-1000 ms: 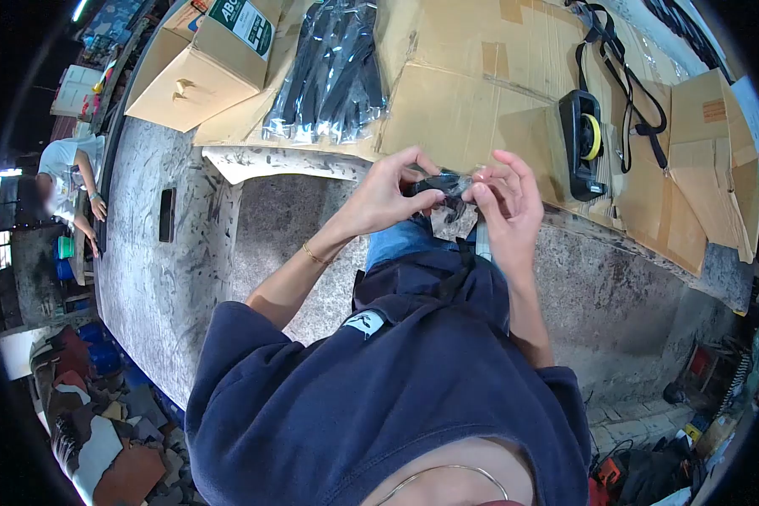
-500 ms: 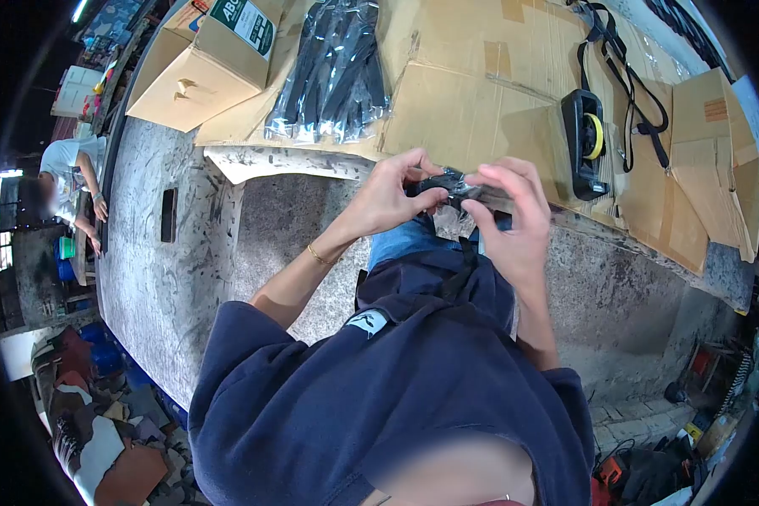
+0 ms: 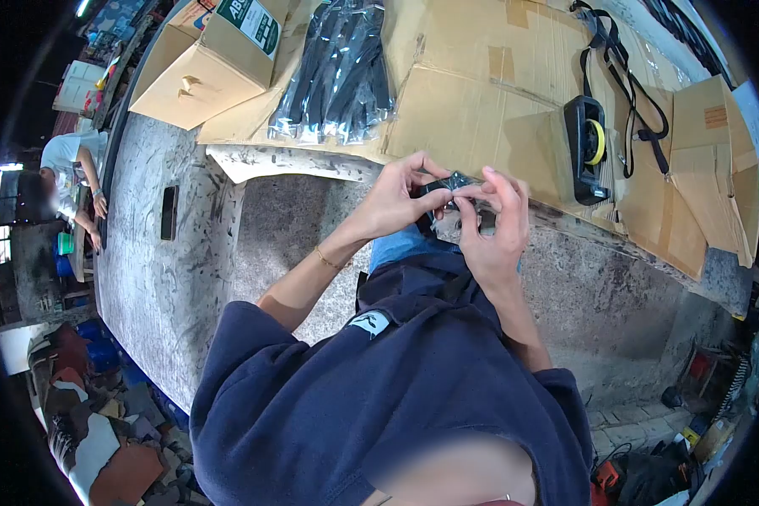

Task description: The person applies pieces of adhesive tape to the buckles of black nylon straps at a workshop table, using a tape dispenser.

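Observation:
Between my two hands, near the table's front edge, is a small black item in clear plastic (image 3: 452, 182). My left hand (image 3: 398, 201) has its thumb and fingers closed on the item's left side. My right hand (image 3: 494, 221) pinches the plastic on the other side, its thumb and index finger close to my left thumb. Several plastic-wrapped black straps (image 3: 336, 76) lie behind my left hand on the cardboard (image 3: 455, 110). To the right stands a black tape dispenser (image 3: 585, 152) with yellow tape.
An open cardboard box (image 3: 202, 80) sits at the back left. A black strap (image 3: 620, 72) lies behind the dispenser, and folded cardboard (image 3: 708, 169) is at the right. A phone (image 3: 169, 213) rests on the left surface. A co-worker (image 3: 76, 173) leans at the far left.
My right hand has moved left, closer to my left hand, and its fingers now pinch the plastic. The black item has turned slightly between my hands.

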Action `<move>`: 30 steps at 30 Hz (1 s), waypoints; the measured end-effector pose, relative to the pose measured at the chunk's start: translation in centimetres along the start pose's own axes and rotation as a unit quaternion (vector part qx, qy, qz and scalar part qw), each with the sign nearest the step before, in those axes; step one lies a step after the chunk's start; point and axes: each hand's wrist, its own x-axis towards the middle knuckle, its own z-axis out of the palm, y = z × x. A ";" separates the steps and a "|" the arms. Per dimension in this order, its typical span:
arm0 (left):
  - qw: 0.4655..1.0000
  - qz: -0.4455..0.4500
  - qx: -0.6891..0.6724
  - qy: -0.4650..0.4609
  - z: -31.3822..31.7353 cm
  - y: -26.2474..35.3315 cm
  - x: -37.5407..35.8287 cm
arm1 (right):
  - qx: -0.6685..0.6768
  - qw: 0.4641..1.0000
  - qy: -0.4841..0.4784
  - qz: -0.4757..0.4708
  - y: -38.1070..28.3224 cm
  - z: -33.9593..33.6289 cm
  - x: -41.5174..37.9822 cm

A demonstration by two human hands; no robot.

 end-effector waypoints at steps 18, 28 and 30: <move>0.997 -0.013 0.057 0.040 -0.6 0.5 0.1 | 0.214 0.939 0.020 0.269 -2.1 -2.2 1.6; 0.979 0.103 0.141 0.109 -0.2 -1.2 0.4 | 0.326 0.869 -0.115 0.355 -0.7 -1.4 2.0; 0.976 0.113 0.146 0.116 -0.1 -1.2 0.4 | 0.353 0.842 -0.153 0.379 0.2 -0.8 1.7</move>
